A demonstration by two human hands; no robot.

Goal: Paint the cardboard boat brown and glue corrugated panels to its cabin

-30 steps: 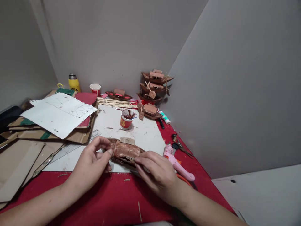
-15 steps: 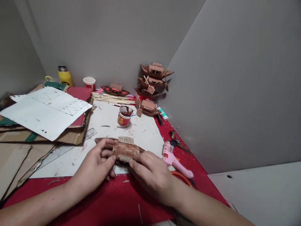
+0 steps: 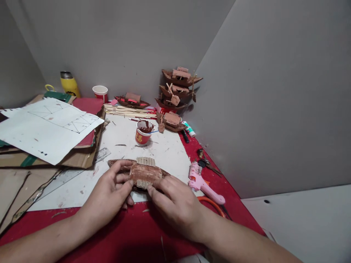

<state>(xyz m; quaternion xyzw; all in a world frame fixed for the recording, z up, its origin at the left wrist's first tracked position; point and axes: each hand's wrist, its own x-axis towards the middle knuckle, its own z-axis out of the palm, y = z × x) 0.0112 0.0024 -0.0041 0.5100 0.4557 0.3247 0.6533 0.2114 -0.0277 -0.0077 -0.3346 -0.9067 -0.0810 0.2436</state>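
Note:
A brown model boat (image 3: 145, 172) lies on white paper near the table's front edge. Two corrugated cardboard strips flank its painted roof: a far strip (image 3: 146, 161) and a near strip (image 3: 142, 183). My left hand (image 3: 113, 190) is closed around the boat's left part, its thumb against the near side of the roof. My right hand (image 3: 177, 199) grips the right part, with thumb and fingertips by the near strip's right end. The hull's near side is partly hidden by my fingers.
A paint-smeared paper cup (image 3: 143, 138) stands behind the boat. Finished-looking boats (image 3: 181, 77) are stacked at the back. On the right lies a pink glue gun (image 3: 201, 184) beside pliers (image 3: 210, 164). A drawing sheet (image 3: 55, 128) covers cardboard at left, near a yellow bottle (image 3: 69, 86).
The camera view has shifted slightly. Both hands keep their hold on the boat, and the right fingertips have moved a little along the near strip.

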